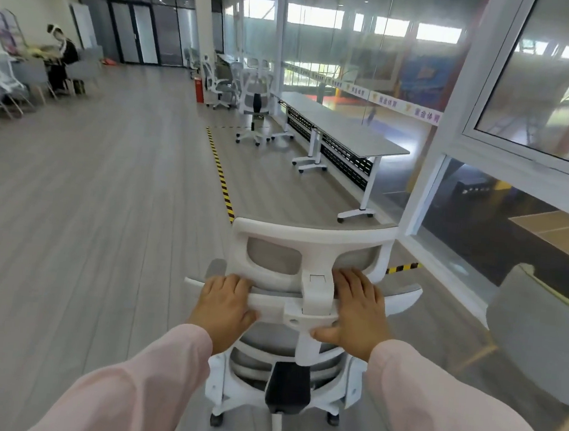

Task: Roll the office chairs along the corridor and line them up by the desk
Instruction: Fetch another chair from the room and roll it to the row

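Office chair [311,248], white frame with grey mesh, stands right in front of me with its back toward me, and I hold it by the top bar of the backrest, just below the headrest. My left hand [225,308] clasps the bar left of the centre spine, fingers curled over the top and thumb tucked under. My right hand [354,310] takes the bar on the other side of the spine, fingers draped over it and thumb reaching in along the lower edge toward the spine. Pink sleeves [144,385] cover both my arms. Beyond my grip and a little to its left, a yellow-and-black floor tape [221,175] runs away from me. Ahead and to the right of my hands the long grey desk [346,124] stands along the glass wall [359,50]. A second white chair [256,99] waits at its far end, with more chairs behind it. Near my right arm sits a grey armchair [540,341]. Far off to the left a person [61,55] sits at a table.
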`<move>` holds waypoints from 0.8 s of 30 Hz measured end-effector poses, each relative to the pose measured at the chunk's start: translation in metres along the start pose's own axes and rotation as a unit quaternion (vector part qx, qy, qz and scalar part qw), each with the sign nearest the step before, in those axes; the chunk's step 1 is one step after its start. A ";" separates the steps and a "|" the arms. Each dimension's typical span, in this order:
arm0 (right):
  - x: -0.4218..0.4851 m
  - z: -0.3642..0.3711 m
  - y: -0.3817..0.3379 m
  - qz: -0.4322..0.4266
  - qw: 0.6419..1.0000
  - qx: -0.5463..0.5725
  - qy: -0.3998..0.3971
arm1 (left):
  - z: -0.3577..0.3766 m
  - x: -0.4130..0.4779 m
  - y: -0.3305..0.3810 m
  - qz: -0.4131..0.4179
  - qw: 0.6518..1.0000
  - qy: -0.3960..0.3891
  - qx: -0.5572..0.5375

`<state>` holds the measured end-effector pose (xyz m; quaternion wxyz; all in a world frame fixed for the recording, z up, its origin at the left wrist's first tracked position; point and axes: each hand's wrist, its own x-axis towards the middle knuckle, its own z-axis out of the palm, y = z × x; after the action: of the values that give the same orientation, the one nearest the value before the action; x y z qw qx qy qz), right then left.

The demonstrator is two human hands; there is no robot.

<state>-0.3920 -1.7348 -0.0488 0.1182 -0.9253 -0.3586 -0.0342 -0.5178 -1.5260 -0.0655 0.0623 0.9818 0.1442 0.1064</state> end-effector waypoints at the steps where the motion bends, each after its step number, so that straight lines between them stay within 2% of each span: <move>1: 0.020 0.001 0.007 -0.002 1.000 0.002 0.001 | 0.003 0.021 -0.003 -0.002 1.000 0.003 0.001; 9: 0.185 0.018 0.051 -0.004 1.000 -0.010 0.012 | 0.040 0.188 -0.041 0.007 0.999 0.041 -0.014; 17: 0.357 0.025 0.085 0.019 0.999 -0.018 -0.026 | 0.064 0.363 -0.086 0.018 0.999 0.027 -0.027; 24: 0.500 0.041 0.127 0.023 0.999 -0.020 -0.018 | 0.093 0.511 -0.117 0.025 0.998 0.040 -0.028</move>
<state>0.0628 -1.4875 -0.0391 0.0942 -0.9360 -0.3386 -0.0215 -0.0503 -1.2715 -0.0760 0.0815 0.9780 0.1188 0.1511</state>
